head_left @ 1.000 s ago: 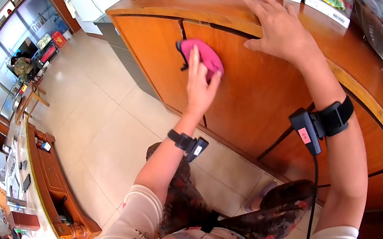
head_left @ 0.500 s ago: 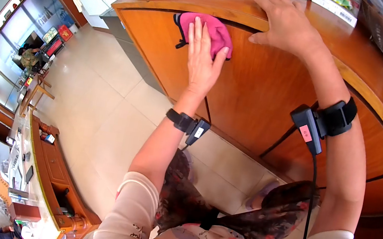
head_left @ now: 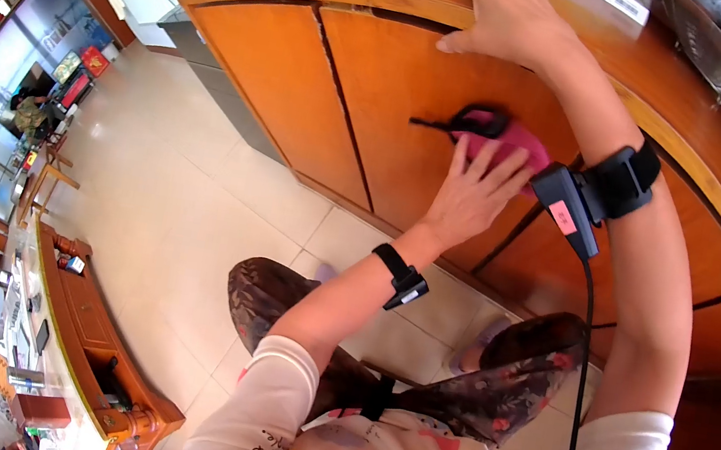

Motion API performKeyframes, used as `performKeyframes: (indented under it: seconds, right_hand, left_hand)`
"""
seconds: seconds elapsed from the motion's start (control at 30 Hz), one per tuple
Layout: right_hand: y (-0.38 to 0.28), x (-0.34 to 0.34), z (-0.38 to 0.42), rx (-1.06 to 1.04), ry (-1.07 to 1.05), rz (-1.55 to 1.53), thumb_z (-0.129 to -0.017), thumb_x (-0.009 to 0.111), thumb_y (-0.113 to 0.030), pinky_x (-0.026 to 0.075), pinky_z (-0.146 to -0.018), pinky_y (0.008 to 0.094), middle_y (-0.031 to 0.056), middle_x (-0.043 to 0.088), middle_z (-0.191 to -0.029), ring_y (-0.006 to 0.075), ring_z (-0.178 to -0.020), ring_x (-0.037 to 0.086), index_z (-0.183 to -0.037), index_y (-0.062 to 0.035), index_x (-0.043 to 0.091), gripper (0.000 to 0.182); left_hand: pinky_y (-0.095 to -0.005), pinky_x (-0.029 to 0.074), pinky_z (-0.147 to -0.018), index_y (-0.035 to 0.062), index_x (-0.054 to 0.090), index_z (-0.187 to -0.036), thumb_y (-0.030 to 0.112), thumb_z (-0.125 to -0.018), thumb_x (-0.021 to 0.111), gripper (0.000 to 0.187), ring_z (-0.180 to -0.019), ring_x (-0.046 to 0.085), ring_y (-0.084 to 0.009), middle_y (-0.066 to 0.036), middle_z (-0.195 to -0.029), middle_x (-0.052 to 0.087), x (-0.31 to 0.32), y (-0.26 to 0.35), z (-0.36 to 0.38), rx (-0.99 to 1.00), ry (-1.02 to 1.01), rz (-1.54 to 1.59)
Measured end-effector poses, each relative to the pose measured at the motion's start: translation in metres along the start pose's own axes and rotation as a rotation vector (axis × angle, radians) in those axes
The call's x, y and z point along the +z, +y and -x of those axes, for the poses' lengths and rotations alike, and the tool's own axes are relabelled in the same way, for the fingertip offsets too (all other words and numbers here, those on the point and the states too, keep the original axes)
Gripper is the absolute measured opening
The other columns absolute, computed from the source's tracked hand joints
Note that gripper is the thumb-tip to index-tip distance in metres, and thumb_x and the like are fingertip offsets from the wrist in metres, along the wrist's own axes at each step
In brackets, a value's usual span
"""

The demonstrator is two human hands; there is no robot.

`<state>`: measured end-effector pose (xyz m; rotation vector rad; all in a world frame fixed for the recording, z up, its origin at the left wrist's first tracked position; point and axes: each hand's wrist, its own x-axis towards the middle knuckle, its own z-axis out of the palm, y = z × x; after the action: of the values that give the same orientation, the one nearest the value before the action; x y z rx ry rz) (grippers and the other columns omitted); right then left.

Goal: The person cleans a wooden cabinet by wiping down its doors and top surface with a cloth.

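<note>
While the left hand (head_left: 472,196) presses a pink cloth (head_left: 510,139) flat against the front of the wooden cabinet door (head_left: 418,111), its fingers spread open over the fabric instead of curled round it, the right hand (head_left: 511,12) lies open, palm down, on the edge of the counter (head_left: 684,117) above, bracing the person as they lean in. The cloth sits on the right-hand door, just beside the seam with the next panel, and a dark strap or loop of it (hard to make out) trails to the left. Since the cloth is only pinned by an open palm, it could slide out from under the fingers and drop to the tiled floor (head_left: 193,197) if the pressure eases. The cable (head_left: 584,358) hanging from the wrist-worn device (head_left: 571,217) on the right arm might also swing against the door or catch on the body, I judge, because it dangles loose. Compared with half a second ago, the cloth has travelled from the top edge of the cabinet front, near the left door, down and to the right, now lying partly behind the right forearm, and the left arm has crossed further under the right; the bracing hand has kept its place on the counter.
</note>
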<state>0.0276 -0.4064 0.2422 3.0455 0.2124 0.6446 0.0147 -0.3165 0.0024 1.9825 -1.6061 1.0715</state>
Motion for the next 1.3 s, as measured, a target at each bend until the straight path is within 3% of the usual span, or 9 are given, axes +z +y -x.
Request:
performKeyframes:
  seconds: [0.03, 0.17, 0.3, 0.5, 0.7, 0.9, 1.0, 1.1, 1.3]
  right_hand:
    - [0.003, 0.009, -0.005, 0.006, 0.044, 0.024, -0.068, 0.08, -0.046, 0.026, -0.115, 0.0509, 0.0175, 0.036, -0.149, 0.0328, -0.143, 0.025, -0.14, -0.0049, 0.045, 0.09]
    - [-0.005, -0.003, 0.0, 0.036, 0.02, 0.017, -0.068, 0.08, -0.048, 0.025, -0.115, 0.0518, 0.0191, 0.033, -0.151, 0.0342, -0.144, 0.023, -0.14, -0.0049, 0.044, 0.092]
    - [0.0, 0.009, -0.001, -0.006, 0.142, 0.056, -0.068, 0.08, -0.048, 0.025, -0.115, 0.0517, 0.0194, 0.033, -0.151, 0.0344, -0.143, 0.024, -0.14, -0.005, 0.045, 0.092]
    - [-0.005, 0.001, 0.004, -0.001, 0.097, 0.036, -0.067, 0.081, -0.048, 0.026, -0.114, 0.0518, 0.0203, 0.037, -0.148, 0.0346, -0.143, 0.026, -0.138, -0.0028, 0.047, 0.091]
    - [-0.004, 0.01, 0.005, -0.031, 0.195, 0.065, -0.069, 0.08, -0.046, 0.024, -0.114, 0.0538, 0.0191, 0.037, -0.148, 0.0344, -0.143, 0.025, -0.138, -0.0013, 0.046, 0.089]
    - [0.007, 0.021, -0.004, -0.057, 0.206, 0.077, -0.072, 0.078, -0.046, 0.026, -0.114, 0.0522, 0.0202, 0.038, -0.148, 0.035, -0.143, 0.026, -0.138, 0.0, 0.045, 0.087]
    - [0.002, 0.025, -0.004, -0.038, 0.25, 0.24, -0.069, 0.081, -0.039, 0.024, -0.115, 0.0519, 0.0098, 0.039, -0.151, 0.0279, -0.145, 0.026, -0.144, -0.012, 0.042, 0.089]
    - [-0.013, 0.024, -0.018, -0.188, 0.273, 0.364, -0.07, 0.08, -0.042, 0.021, -0.116, 0.0544, 0.0082, 0.034, -0.154, 0.026, -0.146, 0.022, -0.145, -0.0123, 0.04, 0.09]
    - [-0.049, 0.036, -0.06, -0.238, 0.25, 0.383, -0.075, 0.076, -0.047, 0.018, -0.117, 0.0537, 0.0092, 0.034, -0.154, 0.0249, -0.147, 0.021, -0.146, -0.0109, 0.038, 0.089]
  left_hand:
    - [-0.0633, 0.024, -0.11, 0.0209, 0.051, -0.137, 0.019, -0.079, 0.063, 0.059, -0.137, 0.031, -0.0291, 0.0, -0.15, 0.037, -0.004, 0.004, -0.01, 0.021, -0.028, -0.044]
    - [-0.0598, 0.026, -0.11, 0.0228, 0.05, -0.136, 0.027, -0.083, 0.058, 0.053, -0.138, 0.028, -0.023, 0.006, -0.149, 0.036, -0.011, 0.007, -0.048, 0.144, 0.009, -0.162]
    - [-0.0595, 0.026, -0.11, 0.023, 0.053, -0.132, 0.03, -0.083, 0.059, 0.05, -0.137, 0.03, -0.0207, 0.006, -0.148, 0.039, -0.005, -0.003, -0.056, 0.136, 0.097, -0.092]
    - [-0.062, 0.025, -0.11, 0.0171, 0.061, -0.12, 0.031, -0.078, 0.069, 0.045, -0.133, 0.038, -0.0311, -0.004, -0.138, 0.048, -0.005, -0.036, -0.017, -0.064, 0.17, -0.102]
    - [-0.0595, 0.018, -0.114, -0.0118, 0.052, -0.118, 0.019, -0.08, 0.071, 0.053, -0.143, 0.018, -0.0461, -0.028, -0.153, 0.024, -0.034, -0.098, 0.011, -0.404, 0.177, -0.148]
    - [-0.0513, 0.021, -0.115, -0.0134, 0.045, -0.126, 0.023, -0.093, 0.06, 0.052, -0.145, 0.015, -0.0453, -0.027, -0.157, 0.014, -0.069, -0.149, -0.011, -0.649, 0.408, -0.008]
    - [-0.0473, 0.023, -0.116, -0.011, 0.044, -0.127, 0.022, -0.094, 0.058, 0.048, -0.145, 0.015, -0.0454, -0.027, -0.157, 0.014, -0.076, -0.148, -0.008, -0.639, 0.345, 0.007]
    - [-0.046, 0.023, -0.116, -0.0052, 0.047, -0.122, 0.019, -0.096, 0.056, 0.036, -0.145, 0.015, -0.0434, -0.024, -0.159, 0.01, -0.082, -0.148, -0.006, -0.618, 0.315, 0.009]
    - [-0.0473, 0.025, -0.114, -0.0063, 0.048, -0.115, 0.01, -0.095, 0.054, 0.027, -0.144, 0.016, -0.0467, -0.028, -0.157, 0.012, -0.073, -0.136, 0.016, -0.626, 0.316, 0.07]
